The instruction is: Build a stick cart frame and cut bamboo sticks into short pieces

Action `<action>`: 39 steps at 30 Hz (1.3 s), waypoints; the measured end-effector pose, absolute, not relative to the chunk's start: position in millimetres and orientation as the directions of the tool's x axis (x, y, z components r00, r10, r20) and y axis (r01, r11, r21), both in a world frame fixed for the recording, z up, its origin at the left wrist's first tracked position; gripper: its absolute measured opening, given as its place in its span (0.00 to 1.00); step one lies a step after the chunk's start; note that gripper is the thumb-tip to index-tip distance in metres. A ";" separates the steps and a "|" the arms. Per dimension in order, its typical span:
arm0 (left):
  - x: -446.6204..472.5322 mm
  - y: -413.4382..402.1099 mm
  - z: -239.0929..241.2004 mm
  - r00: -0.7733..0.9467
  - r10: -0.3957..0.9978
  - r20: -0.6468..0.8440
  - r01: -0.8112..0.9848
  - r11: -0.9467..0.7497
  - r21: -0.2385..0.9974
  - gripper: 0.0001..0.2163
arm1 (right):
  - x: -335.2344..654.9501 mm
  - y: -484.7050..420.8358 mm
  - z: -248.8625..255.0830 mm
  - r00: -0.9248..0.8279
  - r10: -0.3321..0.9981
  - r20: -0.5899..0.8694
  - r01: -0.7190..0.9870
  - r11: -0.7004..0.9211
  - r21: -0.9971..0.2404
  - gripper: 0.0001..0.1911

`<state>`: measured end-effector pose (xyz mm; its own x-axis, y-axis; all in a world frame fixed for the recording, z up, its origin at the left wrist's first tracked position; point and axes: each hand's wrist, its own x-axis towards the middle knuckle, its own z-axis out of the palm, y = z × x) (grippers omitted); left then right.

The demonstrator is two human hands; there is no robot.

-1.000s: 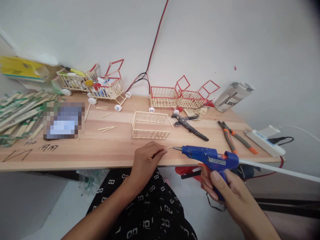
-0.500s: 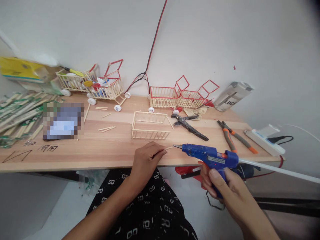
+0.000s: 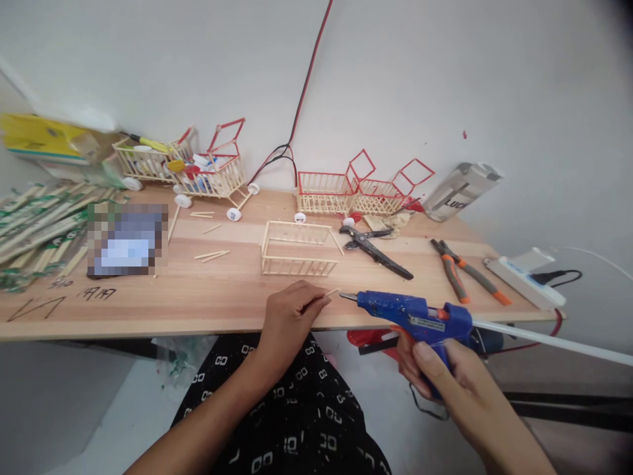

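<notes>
Blue is the colour of the glue gun [image 3: 415, 315], and the right hand [image 3: 445, 376] is wrapped tight round its handle, low in front of the desk [image 3: 222, 300]. A long white glue stick [image 3: 554, 338] pokes out of the back of the gun. The left hand [image 3: 289, 318] rests at the near edge of the desk and pinches a small wooden stick [image 3: 330, 292] between its fingertips. The stick points to the right, at the metal tip of the gun. The tip is just beside the end of the stick, but it is hard to see if they touch. Behind the left hand, on the desk, stands a little stick basket [image 3: 297, 254] made of plain wood. To its right lie black cutters [image 3: 376, 249] and then orange pliers [image 3: 462, 270]. A white power strip [image 3: 524, 280] sits at the right end of the desk. By the wall are two baskets with red rims [image 3: 346, 191], and more to the left two little carts [image 3: 208, 175] with white wheels.
</notes>
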<state>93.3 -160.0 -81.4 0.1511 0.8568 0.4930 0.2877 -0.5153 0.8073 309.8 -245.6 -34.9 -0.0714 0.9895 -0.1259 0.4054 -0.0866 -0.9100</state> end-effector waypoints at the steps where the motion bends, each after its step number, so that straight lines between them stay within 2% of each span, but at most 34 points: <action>1: 93.1 -160.0 -81.0 0.149 0.857 0.493 0.282 -0.515 0.810 0.04 | 309.7 -245.6 -34.8 -0.062 0.990 -0.127 0.404 -0.091 -0.910 0.21; 6: 93.1 -160.2 -80.3 0.166 0.855 0.491 0.281 -0.518 0.808 0.05 | 306.6 -244.2 -34.2 0.019 0.996 -0.093 0.368 -0.093 -0.925 0.21; 9: 93.1 -160.3 -81.7 0.183 0.858 0.480 0.289 -0.514 0.808 0.05 | 304.5 -242.4 -31.6 0.004 0.997 -0.077 0.354 -0.074 -0.932 0.20; 14: 92.9 -160.1 -81.8 0.176 0.859 0.480 0.293 -0.512 0.808 0.04 | 306.9 -242.1 -27.5 -0.066 0.997 -0.034 0.464 0.000 -0.886 0.22; 20: 90.3 -160.1 -76.9 0.133 0.878 0.460 0.217 -0.478 0.851 0.05 | 306.8 -243.8 -28.4 -0.101 0.986 0.129 0.675 0.164 -0.719 0.12; 25: 88.5 -162.1 -75.4 0.110 0.864 0.491 0.187 -0.503 0.844 0.04 | 319.8 -230.1 -25.2 -0.069 0.933 0.353 0.854 0.238 -0.463 0.19; 28: 88.5 -163.0 -75.9 0.098 0.860 0.501 0.176 -0.511 0.841 0.04 | 351.2 -215.1 -29.0 0.045 0.893 0.448 0.938 0.116 -0.327 0.19; 31: 88.6 -162.9 -77.3 0.103 0.867 0.487 0.162 -0.497 0.852 0.04 | 397.5 -196.3 -37.5 0.221 0.859 0.461 0.961 -0.112 -0.252 0.23; 33: 88.6 -162.4 -78.2 0.106 0.872 0.478 0.152 -0.489 0.859 0.04 | 430.1 -183.2 -44.2 0.364 0.819 0.444 0.931 -0.301 -0.209 0.24; 36: 88.5 -161.4 -78.1 0.113 0.875 0.471 0.147 -0.483 0.863 0.04 | 470.6 -165.9 -54.3 0.509 0.790 0.342 0.859 -0.494 -0.137 0.27; 39: 88.7 -160.6 -75.9 0.125 0.875 0.467 0.132 -0.481 0.867 0.05 | 495.4 -154.7 -63.9 0.534 0.789 0.305 0.843 -0.525 -0.117 0.30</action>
